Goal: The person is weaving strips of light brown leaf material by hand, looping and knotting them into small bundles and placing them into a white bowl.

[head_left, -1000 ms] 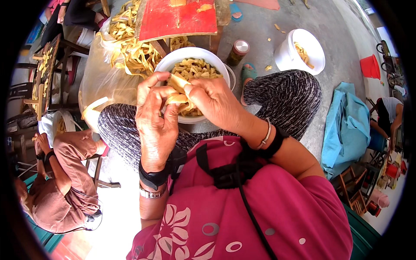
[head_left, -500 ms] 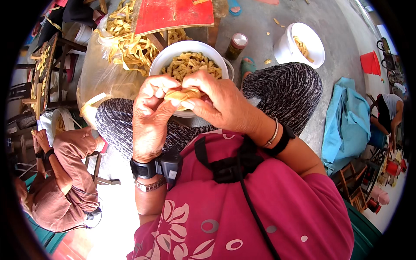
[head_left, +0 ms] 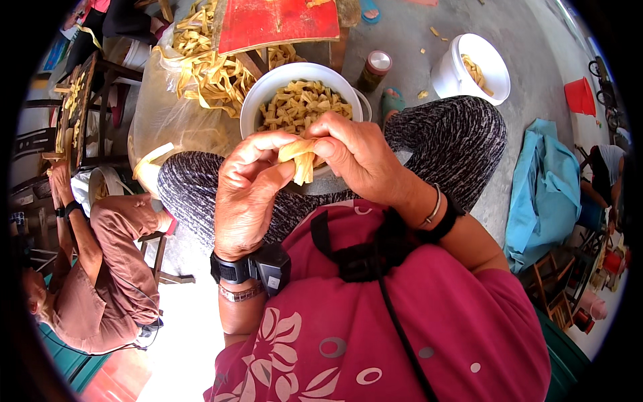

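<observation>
My left hand and my right hand are raised together over my lap, both pinching one pale yellow strip that is folded between the fingertips. Right behind the hands, on my lap, sits a white bowl filled with several small folded yellow pieces. My left wrist carries a black band with a small device and a metal bracelet. A thin bracelet and a black band circle my right wrist.
A clear bag of long yellow strips lies at the upper left beside a red board. A white bucket stands on the grey floor at upper right, a jar beside it. Another person sits at left. Blue cloth lies right.
Both hands have lifted away from the bowl toward me, and the strip is now folded tighter between the fingertips.
</observation>
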{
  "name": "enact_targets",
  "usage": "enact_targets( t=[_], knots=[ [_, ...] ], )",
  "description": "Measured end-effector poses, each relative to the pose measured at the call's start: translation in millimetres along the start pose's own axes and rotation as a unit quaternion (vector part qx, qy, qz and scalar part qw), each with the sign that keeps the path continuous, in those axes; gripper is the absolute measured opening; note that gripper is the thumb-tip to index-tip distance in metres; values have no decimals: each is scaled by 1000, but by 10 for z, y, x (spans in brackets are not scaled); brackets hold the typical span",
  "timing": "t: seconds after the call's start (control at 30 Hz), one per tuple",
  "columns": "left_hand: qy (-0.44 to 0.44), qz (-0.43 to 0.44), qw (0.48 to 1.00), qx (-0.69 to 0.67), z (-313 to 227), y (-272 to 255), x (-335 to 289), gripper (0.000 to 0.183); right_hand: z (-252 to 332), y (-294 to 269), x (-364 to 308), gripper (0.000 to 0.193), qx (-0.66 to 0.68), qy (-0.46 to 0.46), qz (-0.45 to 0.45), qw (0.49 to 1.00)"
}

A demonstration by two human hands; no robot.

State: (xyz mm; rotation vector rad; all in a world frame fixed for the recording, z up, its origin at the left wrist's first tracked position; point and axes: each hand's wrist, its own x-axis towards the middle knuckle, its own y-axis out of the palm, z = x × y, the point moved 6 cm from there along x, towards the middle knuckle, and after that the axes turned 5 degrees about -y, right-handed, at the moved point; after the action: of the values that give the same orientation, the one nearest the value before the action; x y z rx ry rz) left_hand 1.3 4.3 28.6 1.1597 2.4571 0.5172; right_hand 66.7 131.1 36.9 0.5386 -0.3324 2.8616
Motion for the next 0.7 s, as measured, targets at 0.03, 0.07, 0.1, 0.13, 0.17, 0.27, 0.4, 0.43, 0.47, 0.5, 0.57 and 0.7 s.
enact_targets(
  t=[0.03, 0.07, 0.1, 0.13, 0.17, 0.27, 0.4, 0.43, 0.47, 0.5, 0.57, 0.7],
  knots=[
    [15, -12, 999, 42, 21, -43, 33, 32, -27, 8, -14, 21, 16, 22, 4, 1000],
    [31, -23, 996, 84, 24, -69, 50, 33, -50, 19, -31, 23, 31, 44, 7, 999],
    [8, -8, 998, 67, 32, -43, 53, 36, -76, 28, -47, 24, 46, 65, 11, 997],
    [17, -14, 997, 78, 23, -32, 57, 37, -132, 40, -65, 27, 91, 102, 15, 991],
    [26, -19, 996, 88, 25, -4, 65, 38, -200, 54, -93, 29, 134, 138, 20, 981],
    [65, -5, 984, 167, 26, 119, 114, 42, -323, 89, -138, 35, 235, 185, -10, 954],
    [63, -1, 946, 317, 36, 206, 199, 42, -411, 102, -152, 39, 321, 242, -32, 915],
    [30, -7, 959, 281, 101, 210, 188, 41, -406, 101, -151, 37, 324, 227, -29, 918],
    [17, -8, 962, 274, 120, 218, 197, 40, -411, 104, -143, 37, 317, 217, -20, 923],
    [4, -9, 964, 267, 138, 226, 207, 40, -417, 110, -131, 36, 310, 208, -12, 928],
    [-17, -22, 963, 267, 129, 258, 246, 40, -405, 101, -121, 35, 290, 201, -9, 936],
    [65, -88, 948, 299, 203, 150, 332, 40, -335, 20, -80, 33, 224, 187, -45, 955]
  ],
)
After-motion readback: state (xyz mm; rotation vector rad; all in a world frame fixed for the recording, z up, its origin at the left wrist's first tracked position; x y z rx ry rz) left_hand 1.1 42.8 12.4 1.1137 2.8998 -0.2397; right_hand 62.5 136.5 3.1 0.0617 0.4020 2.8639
